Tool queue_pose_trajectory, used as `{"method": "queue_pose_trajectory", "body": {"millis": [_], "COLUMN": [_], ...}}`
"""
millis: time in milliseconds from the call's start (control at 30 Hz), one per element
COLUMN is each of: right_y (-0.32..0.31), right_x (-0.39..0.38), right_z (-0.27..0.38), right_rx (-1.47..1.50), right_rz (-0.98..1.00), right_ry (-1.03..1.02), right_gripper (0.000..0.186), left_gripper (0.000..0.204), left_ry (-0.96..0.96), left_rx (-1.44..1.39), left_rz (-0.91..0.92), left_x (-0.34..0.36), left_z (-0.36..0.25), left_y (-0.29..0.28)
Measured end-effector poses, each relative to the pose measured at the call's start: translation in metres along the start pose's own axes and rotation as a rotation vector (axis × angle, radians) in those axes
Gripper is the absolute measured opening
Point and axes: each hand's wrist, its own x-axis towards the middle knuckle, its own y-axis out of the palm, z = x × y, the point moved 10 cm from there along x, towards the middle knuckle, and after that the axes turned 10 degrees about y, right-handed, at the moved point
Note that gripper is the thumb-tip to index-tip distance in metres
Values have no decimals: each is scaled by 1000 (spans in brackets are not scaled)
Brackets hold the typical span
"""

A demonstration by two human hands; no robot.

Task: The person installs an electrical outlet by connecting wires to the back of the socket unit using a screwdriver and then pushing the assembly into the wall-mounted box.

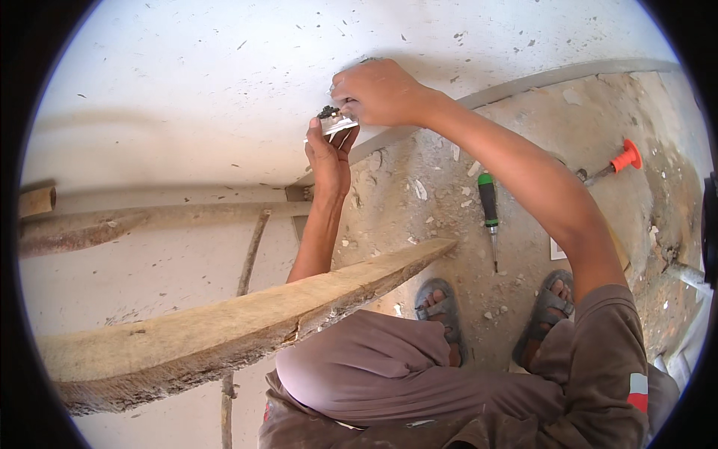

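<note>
Close against the white wall, my left hand [329,157] grips a small white plate [342,126] from below, thumb on one side and fingers on the other. Dark parts [327,112] sit on the plate's upper side; it looks like an electrical socket or switch plate, though its kind is not certain. My right hand [380,93] is closed just above the plate, its fingertips bent down to it. What those fingers pinch is hidden by the hand itself.
A rough wooden beam [224,329] slants across below my left forearm. On the dusty, chip-strewn floor lie a green-and-black screwdriver [488,202] and a tool with a red-orange handle guard [627,157]. Thin wooden poles [254,251] stand at the left. My sandalled feet [443,314] are below.
</note>
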Motion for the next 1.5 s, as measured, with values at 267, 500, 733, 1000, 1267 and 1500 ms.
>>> {"method": "queue_pose_trajectory", "body": {"millis": [267,500,733,1000,1267,1500], "right_y": [2,6,-5,-36,19,40], "right_x": [-2,-4,-8,-27,-97,-121], "right_z": [0,5,-4,-23,-25,-38], "right_rx": [5,-7,85,216,268,509], "right_rz": [-77,-31,-87,58,198,49], "right_ry": [-23,-17,7,233,264,443], "right_gripper": [9,10,15,18,15,15], "left_gripper": [61,68,67,90,95,93], "left_ry": [-103,-194,-201,-302,-496,-627], "left_rx": [-158,-203,-278,-232,-348,-383], "left_rz": [-53,-158,-198,-281,-122,-143], "left_x": [1,-4,-5,-12,-13,-17], "left_z": [12,24,27,29,50,52], "left_y": [0,-5,-4,-2,-2,-2]}}
